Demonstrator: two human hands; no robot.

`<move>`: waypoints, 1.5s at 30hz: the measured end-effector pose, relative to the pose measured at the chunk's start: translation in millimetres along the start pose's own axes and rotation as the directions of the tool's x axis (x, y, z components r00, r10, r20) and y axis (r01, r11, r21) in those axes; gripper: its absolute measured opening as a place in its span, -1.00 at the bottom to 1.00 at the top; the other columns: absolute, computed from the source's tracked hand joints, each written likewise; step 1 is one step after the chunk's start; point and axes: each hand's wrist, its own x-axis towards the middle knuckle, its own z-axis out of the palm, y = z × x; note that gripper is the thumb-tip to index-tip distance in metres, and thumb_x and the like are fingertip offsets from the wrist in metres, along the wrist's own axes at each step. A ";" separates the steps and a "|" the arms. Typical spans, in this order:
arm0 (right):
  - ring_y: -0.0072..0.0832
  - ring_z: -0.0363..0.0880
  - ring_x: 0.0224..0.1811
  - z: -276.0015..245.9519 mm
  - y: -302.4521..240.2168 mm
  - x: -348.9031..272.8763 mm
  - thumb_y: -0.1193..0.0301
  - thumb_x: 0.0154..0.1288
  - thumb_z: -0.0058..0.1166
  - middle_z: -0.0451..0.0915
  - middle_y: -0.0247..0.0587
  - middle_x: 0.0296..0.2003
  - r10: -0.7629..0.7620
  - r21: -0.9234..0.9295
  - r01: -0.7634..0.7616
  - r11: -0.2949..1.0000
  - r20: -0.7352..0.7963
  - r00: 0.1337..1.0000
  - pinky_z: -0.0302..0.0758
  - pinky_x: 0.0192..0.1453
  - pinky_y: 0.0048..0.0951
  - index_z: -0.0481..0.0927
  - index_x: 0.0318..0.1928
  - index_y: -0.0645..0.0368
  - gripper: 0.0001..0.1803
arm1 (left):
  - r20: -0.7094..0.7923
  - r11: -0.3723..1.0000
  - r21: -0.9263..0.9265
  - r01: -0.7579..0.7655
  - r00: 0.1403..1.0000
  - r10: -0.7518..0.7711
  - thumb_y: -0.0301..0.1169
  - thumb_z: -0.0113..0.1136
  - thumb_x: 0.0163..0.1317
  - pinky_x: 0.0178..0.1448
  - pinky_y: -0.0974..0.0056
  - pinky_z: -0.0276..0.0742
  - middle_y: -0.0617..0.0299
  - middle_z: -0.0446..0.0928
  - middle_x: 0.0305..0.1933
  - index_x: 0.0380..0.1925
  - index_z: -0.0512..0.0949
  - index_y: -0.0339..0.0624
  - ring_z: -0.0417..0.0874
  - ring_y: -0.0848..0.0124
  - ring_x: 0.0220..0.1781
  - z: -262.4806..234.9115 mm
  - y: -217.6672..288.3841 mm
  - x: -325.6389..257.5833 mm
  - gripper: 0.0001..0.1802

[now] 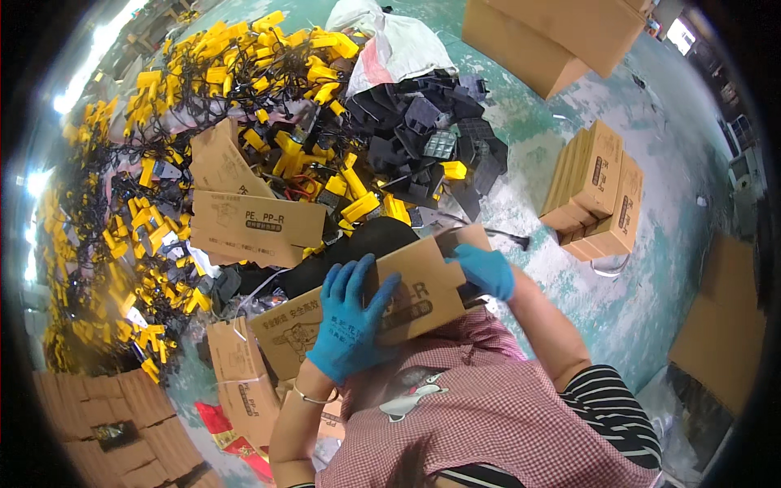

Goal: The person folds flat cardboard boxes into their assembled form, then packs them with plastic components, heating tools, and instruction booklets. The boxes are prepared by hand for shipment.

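Observation:
A long brown cardboard box [416, 281] with dark printing lies slantwise across my lap, in front of a pink checked apron. My left hand [350, 317], in a blue glove, rests on the box's printed face with its fingers stretched and spread. At the right end of the box, my right hand [486, 271], also blue-gloved, is closed at the end flaps, its fingertips partly hidden by the cardboard. A dark strip shows inside the opening below that hand. Another printed cardboard box [259, 224] lies just beyond my knees, on the heap.
Yellow-bodied tools with black cords [154, 236] spread over the floor ahead and left. Dark plastic parts [431, 122] lie beside a white sack [390, 45]. Strapped carton stacks [594, 191] stand right, flat cardboard bundles [106, 415] at lower left, and larger cartons [553, 41] at the back.

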 end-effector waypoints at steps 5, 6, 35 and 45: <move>-0.42 0.70 -0.33 -61.5 19.5 5.3 0.28 0.41 0.06 0.73 -0.05 -0.25 0.913 0.485 -0.850 0.205 0.218 0.344 0.65 -0.32 -0.38 0.74 -0.10 0.25 -0.68 | 0.188 0.976 -0.039 0.215 0.961 -0.205 0.08 0.55 -0.15 0.28 0.03 0.44 -0.04 0.57 0.12 0.24 0.43 -0.27 0.58 0.00 0.14 -18.2 -42.3 15.8 -0.01; -0.41 0.71 -0.34 -48.2 52.4 -9.3 0.29 0.40 0.08 0.74 -0.04 -0.23 0.913 0.390 -0.910 0.141 0.304 0.272 0.65 -0.36 -0.37 0.72 -0.03 0.26 -0.67 | 0.355 0.928 -0.012 0.373 0.869 -0.345 0.08 0.52 -0.06 0.24 0.06 0.48 -0.07 0.59 0.08 0.22 0.44 -0.30 0.60 -0.02 0.10 -17.0 -46.8 28.3 -0.06; -0.12 0.59 0.19 -113.2 -152.2 83.7 0.64 0.28 0.21 0.53 0.07 0.24 -0.393 0.789 0.207 0.579 0.048 0.918 0.52 0.27 -0.26 0.64 -0.01 0.27 -0.74 | 0.045 0.606 -0.752 0.259 0.938 -0.345 -0.43 0.55 -0.13 0.36 0.16 0.46 0.03 0.41 0.18 0.26 0.34 -0.16 0.52 0.17 0.24 37.4 -66.6 -54.0 -0.12; -0.12 0.69 -0.01 -89.0 -160.7 89.8 0.17 0.52 0.05 0.58 0.11 0.02 -0.023 0.891 0.216 0.399 -0.226 0.974 0.64 0.03 -0.16 0.53 -0.01 0.21 -0.66 | -0.161 0.684 -0.696 0.218 0.881 -0.445 -0.31 0.61 -0.15 0.31 0.13 0.47 -0.06 0.47 0.12 0.24 0.35 -0.29 0.55 0.03 0.18 39.5 -52.1 -72.2 -0.08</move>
